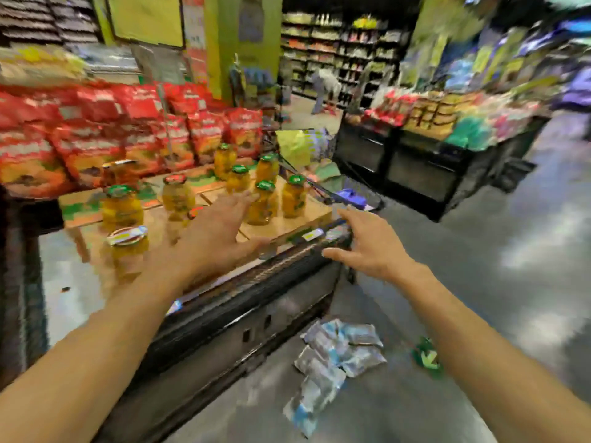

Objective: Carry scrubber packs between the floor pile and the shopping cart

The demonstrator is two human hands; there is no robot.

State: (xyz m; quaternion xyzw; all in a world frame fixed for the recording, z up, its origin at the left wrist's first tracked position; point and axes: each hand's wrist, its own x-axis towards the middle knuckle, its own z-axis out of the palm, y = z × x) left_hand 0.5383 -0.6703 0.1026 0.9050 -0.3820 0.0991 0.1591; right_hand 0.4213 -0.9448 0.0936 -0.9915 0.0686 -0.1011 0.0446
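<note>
Here, left to right:
Red bags [96,135]: stacked at the back left, blurred.
Jars [179,196]: glass, yellow fruit inside, metal lids, standing on cardboard trays [287,223] at the display's front; probably heavy, rigid, breakable, smooth-walled.
Left hand [220,231]: fingers spread, holding nothing, over the trays just before the green-lidded jar [263,203].
Hold: likely round the body below the lid.
Right hand [364,244]: spread, empty, by the display's corner.
Packets [332,362]: strewn on the floor.

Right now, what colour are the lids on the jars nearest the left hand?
Green lids, head view.
</note>
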